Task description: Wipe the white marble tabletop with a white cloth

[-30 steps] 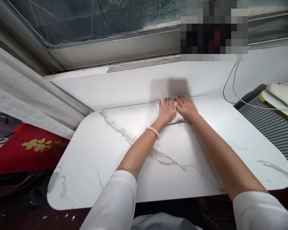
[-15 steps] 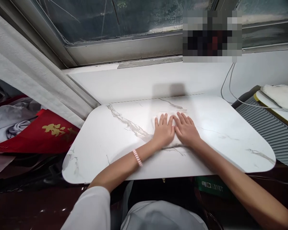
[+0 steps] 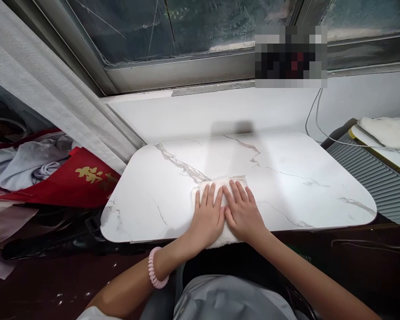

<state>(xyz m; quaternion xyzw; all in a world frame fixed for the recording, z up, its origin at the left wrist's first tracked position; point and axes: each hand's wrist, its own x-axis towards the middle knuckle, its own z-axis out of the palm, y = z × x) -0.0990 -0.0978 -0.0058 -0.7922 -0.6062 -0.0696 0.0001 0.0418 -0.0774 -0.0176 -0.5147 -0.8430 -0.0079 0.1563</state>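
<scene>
A white folded cloth (image 3: 220,181) lies on the white marble-patterned tabletop (image 3: 286,191), near its front edge, with its lower end hanging slightly over that edge. My left hand (image 3: 206,218) rests flat on the cloth's left part, fingers spread and pointing away from me. Beside it, my right hand (image 3: 243,213) presses on the right part in the same flat way. The two thumbs nearly meet over the cloth. A pink coil band (image 3: 156,267) circles my left wrist. My palms hide much of the cloth's middle.
A window (image 3: 193,31) and white wall (image 3: 200,113) stand behind the table. To the left hang a pale curtain (image 3: 70,89) and a red bag (image 3: 83,182) with clothes. A ribbed grey cabinet (image 3: 376,173) and white cables (image 3: 316,111) are at the right. A pixelated patch covers part of the window.
Both hands have slid the cloth toward me and a little left, from mid-table to the front edge. The view has also shifted slightly.
</scene>
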